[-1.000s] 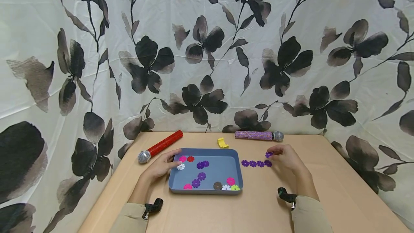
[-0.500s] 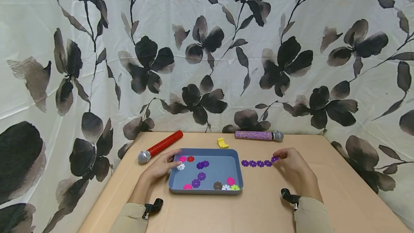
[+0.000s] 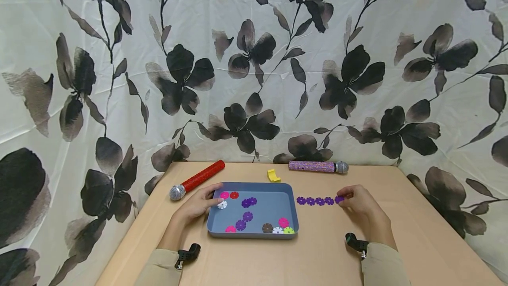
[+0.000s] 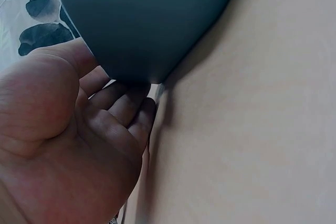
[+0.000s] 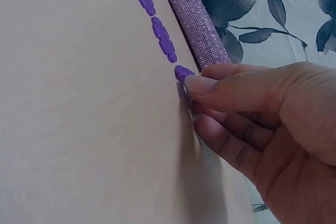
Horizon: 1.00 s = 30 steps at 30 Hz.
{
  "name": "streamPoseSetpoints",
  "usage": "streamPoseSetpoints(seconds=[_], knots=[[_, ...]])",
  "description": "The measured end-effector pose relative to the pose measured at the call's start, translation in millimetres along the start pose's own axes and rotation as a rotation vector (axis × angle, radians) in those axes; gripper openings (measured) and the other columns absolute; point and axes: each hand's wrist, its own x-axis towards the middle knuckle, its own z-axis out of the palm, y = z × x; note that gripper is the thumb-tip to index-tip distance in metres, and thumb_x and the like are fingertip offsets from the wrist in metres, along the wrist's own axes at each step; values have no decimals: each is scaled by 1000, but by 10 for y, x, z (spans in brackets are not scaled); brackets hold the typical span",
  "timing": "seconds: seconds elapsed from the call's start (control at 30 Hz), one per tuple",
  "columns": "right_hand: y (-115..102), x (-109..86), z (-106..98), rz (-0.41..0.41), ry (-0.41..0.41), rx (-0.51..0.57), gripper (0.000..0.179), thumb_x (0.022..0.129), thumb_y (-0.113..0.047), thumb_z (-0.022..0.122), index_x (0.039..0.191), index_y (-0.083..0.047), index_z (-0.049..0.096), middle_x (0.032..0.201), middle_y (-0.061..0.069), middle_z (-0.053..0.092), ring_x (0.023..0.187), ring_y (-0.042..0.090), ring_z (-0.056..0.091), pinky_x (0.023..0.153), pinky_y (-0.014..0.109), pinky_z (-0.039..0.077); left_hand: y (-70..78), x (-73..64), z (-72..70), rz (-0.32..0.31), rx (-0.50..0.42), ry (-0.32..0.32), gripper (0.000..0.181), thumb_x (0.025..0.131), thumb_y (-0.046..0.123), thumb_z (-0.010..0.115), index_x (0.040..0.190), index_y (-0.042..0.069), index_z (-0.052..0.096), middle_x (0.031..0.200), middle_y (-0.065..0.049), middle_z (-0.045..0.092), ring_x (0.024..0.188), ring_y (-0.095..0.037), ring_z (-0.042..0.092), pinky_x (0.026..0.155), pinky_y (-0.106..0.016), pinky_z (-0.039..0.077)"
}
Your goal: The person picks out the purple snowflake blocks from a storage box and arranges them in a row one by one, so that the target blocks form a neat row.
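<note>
My right hand (image 3: pixel 360 203) pinches a purple flower-shaped disc (image 5: pixel 182 72) between thumb and fingertips, low over the table. The disc is at the right end of a row of several like purple discs (image 3: pixel 320 201); in the right wrist view a small gap parts it from its neighbour. With the thumb over the rim and the other fingers outside and below, my left hand (image 3: pixel 199 203) grips the left side of a blue-grey tray (image 3: pixel 254 235). Inside the tray lie purple discs (image 3: pixel 248 216), pink ones (image 3: pixel 283 222), a red one (image 3: pixel 234 195) and a few other colours.
A red glittery microphone (image 3: pixel 202 177) lies behind the left hand. At the table's back edge rests a purple glittery microphone (image 3: pixel 313 166), behind the row. A small yellow curved piece (image 3: pixel 273 175) sits just behind the tray. A floral cloth (image 3: pixel 254 92) hangs behind the table (image 3: pixel 254 264).
My right hand has moved to the right and down, bringing the purple disc from above the row to its right end. The left hand and tray have stayed in place.
</note>
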Motion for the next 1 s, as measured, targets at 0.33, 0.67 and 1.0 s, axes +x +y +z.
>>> streamPoseSetpoints(seconds=[0.33,0.67,1.0], knots=[[-16,-10,15,-19,-7,-19,24,87,7,73,111,7,73,100,16,74,86,21,59,73,27,50,2,-6,10,3,-2,-3,65,101,11,67,158,-2,38,168,-25,28,143,-44,38,47,-21,36],[37,19,55,24,0,-12,25,88,4,76,113,4,74,105,14,73,91,23,59,80,32,51,2,7,2,1,18,3,65,101,12,68,157,-1,40,169,-23,29,147,-41,34,66,-15,45],[60,45,61,37,-1,-16,23,88,4,74,111,2,75,99,12,72,88,23,57,78,32,48,15,0,-8,6,59,4,66,102,16,67,158,-2,39,169,-23,30,157,-41,25,117,-33,45]])
